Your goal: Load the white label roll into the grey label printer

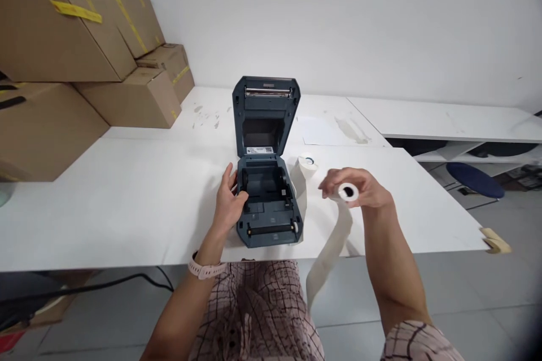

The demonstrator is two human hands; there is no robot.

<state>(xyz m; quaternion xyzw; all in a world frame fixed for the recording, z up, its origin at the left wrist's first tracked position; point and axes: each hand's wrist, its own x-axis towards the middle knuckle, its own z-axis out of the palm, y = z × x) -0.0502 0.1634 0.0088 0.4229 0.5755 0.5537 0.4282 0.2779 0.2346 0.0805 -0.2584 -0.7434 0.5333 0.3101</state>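
Note:
A dark grey label printer (pixel 266 223) stands on the white table with its lid (pixel 266 107) raised and its paper bay bare. My left hand (pixel 231 200) grips the printer's left side, thumb over the rim and fingers along the outside. To the right of the printer, my right hand (pixel 359 183) is wrapped round a small white paper roll (pixel 348 192), its hollow core facing me. From that roll a long paper strip (pixel 330 256) hangs down past the table's front edge. Another paper roll (pixel 307 166) lies beside the printer, with its own strip unrolled along the printer's right side.
Several cardboard boxes (pixel 55 34) are stacked at the left against the wall. A white sheet (pixel 322 131) lies flat behind the rolls. A tan piece (pixel 495 241) sits at the table's right corner. Beyond are a blue stool (pixel 475 179) and a white shelf unit (pixel 457 118).

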